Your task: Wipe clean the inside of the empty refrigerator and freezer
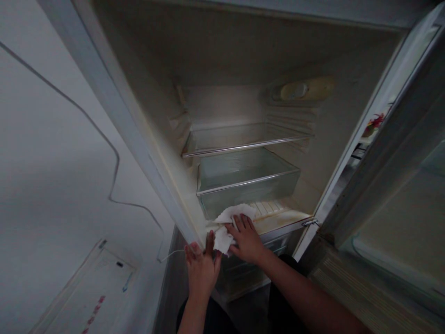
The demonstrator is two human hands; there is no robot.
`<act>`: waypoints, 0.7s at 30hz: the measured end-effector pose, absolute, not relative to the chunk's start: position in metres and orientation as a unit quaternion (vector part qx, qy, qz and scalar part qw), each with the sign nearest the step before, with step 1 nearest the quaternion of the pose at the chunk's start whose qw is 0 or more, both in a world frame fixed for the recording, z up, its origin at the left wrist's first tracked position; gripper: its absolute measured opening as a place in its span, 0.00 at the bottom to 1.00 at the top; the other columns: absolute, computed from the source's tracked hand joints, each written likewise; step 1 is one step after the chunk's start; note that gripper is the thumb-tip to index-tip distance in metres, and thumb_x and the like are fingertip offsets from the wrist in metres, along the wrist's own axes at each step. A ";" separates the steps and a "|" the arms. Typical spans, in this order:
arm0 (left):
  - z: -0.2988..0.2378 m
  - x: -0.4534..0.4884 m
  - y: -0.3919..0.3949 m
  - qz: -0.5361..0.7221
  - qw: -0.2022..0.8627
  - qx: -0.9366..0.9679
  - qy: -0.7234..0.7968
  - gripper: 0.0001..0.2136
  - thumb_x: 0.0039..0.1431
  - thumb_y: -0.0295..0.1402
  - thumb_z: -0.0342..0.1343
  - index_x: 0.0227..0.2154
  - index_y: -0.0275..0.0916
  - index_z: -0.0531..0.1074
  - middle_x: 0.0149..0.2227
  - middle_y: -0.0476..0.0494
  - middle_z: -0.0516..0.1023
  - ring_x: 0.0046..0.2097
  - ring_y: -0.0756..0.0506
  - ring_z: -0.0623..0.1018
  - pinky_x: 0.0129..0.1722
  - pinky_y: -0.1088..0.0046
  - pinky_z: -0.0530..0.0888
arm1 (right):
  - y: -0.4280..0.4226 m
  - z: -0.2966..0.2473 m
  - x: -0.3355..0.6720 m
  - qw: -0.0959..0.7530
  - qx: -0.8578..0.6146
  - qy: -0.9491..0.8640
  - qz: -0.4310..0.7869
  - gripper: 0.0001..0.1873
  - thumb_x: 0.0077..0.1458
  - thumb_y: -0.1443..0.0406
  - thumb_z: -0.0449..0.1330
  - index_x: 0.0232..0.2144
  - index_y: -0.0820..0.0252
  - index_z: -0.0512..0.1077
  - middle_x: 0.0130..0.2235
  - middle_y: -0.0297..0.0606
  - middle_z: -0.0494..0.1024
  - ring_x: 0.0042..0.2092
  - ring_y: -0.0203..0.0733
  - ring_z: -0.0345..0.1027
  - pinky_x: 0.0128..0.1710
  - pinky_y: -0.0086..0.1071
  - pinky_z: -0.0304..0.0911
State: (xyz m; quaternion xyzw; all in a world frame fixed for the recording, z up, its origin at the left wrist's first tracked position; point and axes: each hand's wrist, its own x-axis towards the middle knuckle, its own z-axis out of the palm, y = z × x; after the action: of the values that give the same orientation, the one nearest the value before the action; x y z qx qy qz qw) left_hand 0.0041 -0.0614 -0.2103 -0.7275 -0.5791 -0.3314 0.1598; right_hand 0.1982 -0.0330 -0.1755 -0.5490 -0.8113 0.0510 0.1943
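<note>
Here, lower centre, your right hand [248,241] lies flat, fingers spread, pinning the cloth [231,214] to the fridge [278,215] sill; your left hand [201,269] seemingly grips its frame, bracing.

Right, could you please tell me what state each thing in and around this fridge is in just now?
Fridge door: swung wide open.
Glass shelf: in place, bare.
Clear drawer: pushed in, looks empty.
Interior lamp: unlit.
White cloth: crumpled, on the compartment's front ledge.
Right hand: flat on the cloth.
Left hand: open, against the fridge frame.
</note>
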 end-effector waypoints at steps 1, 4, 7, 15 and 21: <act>-0.210 0.004 -0.061 -0.335 0.173 -0.732 -0.567 0.35 0.58 0.34 0.64 0.67 0.51 0.60 0.72 0.39 0.14 0.70 0.16 0.51 0.64 0.33 0.61 | -0.031 -0.176 0.205 0.192 -0.560 -0.804 0.049 0.39 0.60 0.52 0.60 0.69 0.51 0.58 0.73 0.48 0.49 0.72 0.67 0.38 0.69 0.58 0.36; -0.211 0.003 -0.060 -0.346 0.179 -0.744 -0.543 0.33 0.59 0.36 0.64 0.67 0.48 0.62 0.71 0.38 0.10 0.70 0.14 0.50 0.62 0.31 0.62 | -0.026 -0.177 0.240 0.194 -0.620 -0.760 0.018 0.32 0.62 0.60 0.57 0.66 0.60 0.65 0.70 0.48 0.56 0.71 0.63 0.43 0.70 0.54 0.39; -0.212 0.002 -0.065 -0.356 0.156 -0.749 -0.537 0.32 0.58 0.36 0.65 0.65 0.46 0.64 0.72 0.35 0.15 0.70 0.14 0.48 0.60 0.30 0.64 | -0.026 -0.182 0.292 0.206 -0.676 -0.707 -0.033 0.28 0.60 0.65 0.54 0.60 0.70 0.71 0.68 0.53 0.62 0.69 0.61 0.49 0.70 0.52 0.43; -0.239 0.029 -0.105 -0.441 0.016 -0.811 -0.384 0.18 0.60 0.28 0.59 0.53 0.41 0.74 0.68 0.34 0.62 0.71 0.28 0.56 0.63 0.38 0.66 | -0.083 -0.240 0.321 0.465 -0.642 -0.609 0.029 0.34 0.63 0.52 0.49 0.63 0.65 0.66 0.66 0.51 0.64 0.71 0.52 0.50 0.72 0.51 0.43; -0.252 0.064 -0.117 -0.281 -0.278 -0.857 -0.330 0.36 0.53 0.35 0.65 0.65 0.38 0.62 0.63 0.31 0.69 0.64 0.35 0.71 0.63 0.53 0.72 | -0.152 -0.256 0.230 0.542 -0.650 -0.361 0.392 0.46 0.55 0.32 0.49 0.52 0.64 0.77 0.59 0.53 0.73 0.65 0.59 0.62 0.71 0.52 0.47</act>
State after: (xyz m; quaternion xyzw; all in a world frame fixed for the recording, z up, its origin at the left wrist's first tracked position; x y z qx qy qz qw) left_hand 0.0642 -0.1169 -0.2516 -0.8572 -0.3301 -0.2810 -0.2780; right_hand 0.2304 -0.1517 -0.2558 -0.6502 -0.3608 0.3915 0.5420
